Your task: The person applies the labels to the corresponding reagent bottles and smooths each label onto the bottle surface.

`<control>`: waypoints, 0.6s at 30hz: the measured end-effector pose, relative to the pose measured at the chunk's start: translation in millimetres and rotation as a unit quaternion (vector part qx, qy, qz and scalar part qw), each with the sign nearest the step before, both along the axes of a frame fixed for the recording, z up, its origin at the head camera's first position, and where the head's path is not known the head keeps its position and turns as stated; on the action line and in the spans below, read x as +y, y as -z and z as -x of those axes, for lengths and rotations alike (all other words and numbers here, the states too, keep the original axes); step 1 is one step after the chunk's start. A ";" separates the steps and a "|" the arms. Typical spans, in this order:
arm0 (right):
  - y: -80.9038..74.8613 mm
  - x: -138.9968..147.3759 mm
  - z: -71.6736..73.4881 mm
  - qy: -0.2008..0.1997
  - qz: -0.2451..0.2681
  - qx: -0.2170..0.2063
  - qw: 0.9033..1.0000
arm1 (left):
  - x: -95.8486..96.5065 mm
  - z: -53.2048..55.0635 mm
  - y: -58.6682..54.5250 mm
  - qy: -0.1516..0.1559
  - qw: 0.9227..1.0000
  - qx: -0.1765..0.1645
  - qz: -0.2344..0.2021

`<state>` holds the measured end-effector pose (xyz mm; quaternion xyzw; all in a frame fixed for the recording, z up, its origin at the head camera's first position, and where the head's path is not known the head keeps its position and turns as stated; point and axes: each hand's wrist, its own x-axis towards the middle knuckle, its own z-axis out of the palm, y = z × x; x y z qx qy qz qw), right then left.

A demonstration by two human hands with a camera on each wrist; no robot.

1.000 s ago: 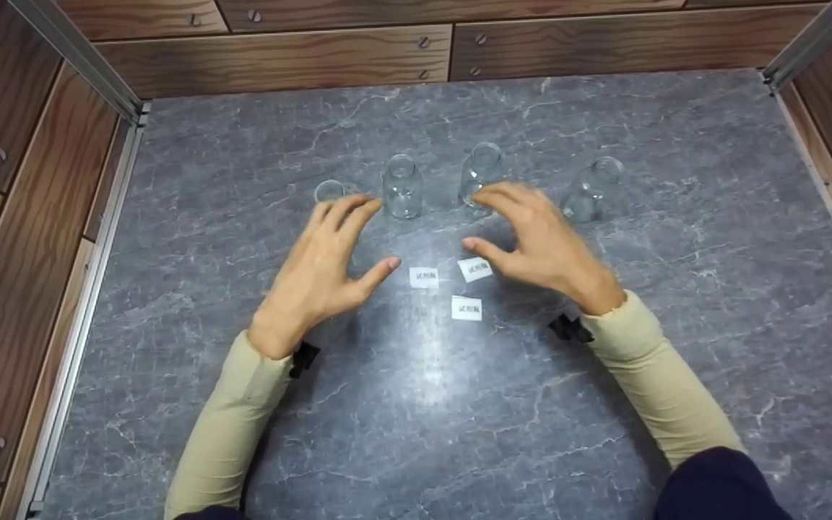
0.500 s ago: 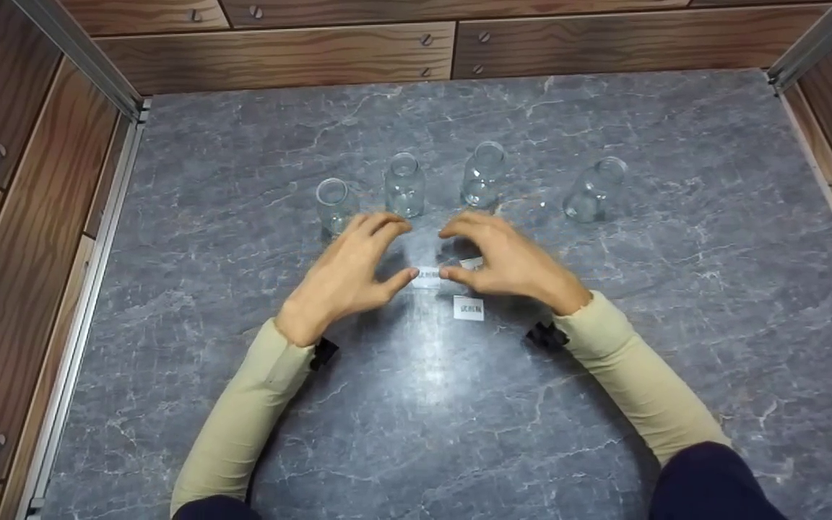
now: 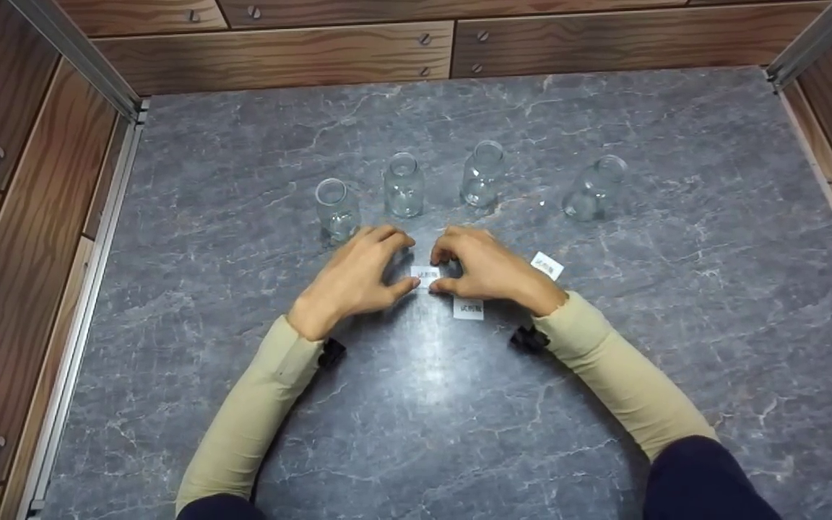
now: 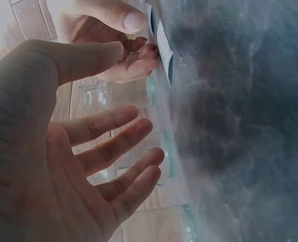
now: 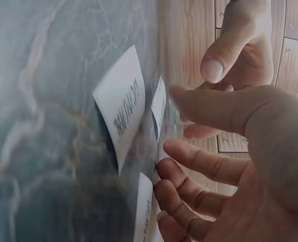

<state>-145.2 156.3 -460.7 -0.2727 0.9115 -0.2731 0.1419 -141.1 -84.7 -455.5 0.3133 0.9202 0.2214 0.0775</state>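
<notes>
Three small white paper labels with printed characters lie on the grey marbled table. The middle label [image 3: 425, 274] sits between my two hands. My left hand [image 3: 362, 278] reaches in from its left, fingers spread and loosely bent, thumb tip at the label's edge. From the other side comes my right hand [image 3: 492, 269], its fingers curved and thumb apart from them, fingertips over the label's right edge. Neither hand shows anything in its grasp. A second label [image 5: 121, 108] lies nearer the body, below the right hand; the third label [image 3: 547, 266] is beside the right wrist.
Several clear, uncapped glass bottles stand in a row behind the hands. The leftmost bottle [image 3: 336, 209] is just beyond the left fingers, the rightmost bottle [image 3: 595, 189] farther off. Wood-patterned walls [image 3: 279, 58] border the table.
Both hands have come down and inward to the middle label, the right hand moving left. One label has shifted from under the right hand out to its right. The bottles have stayed put.
</notes>
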 end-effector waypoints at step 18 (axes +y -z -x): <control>3.0 -14.8 -5.5 0.080 -0.017 -0.035 0.996 | 6.9 -3.2 17.6 -0.017 1.000 0.005 -0.005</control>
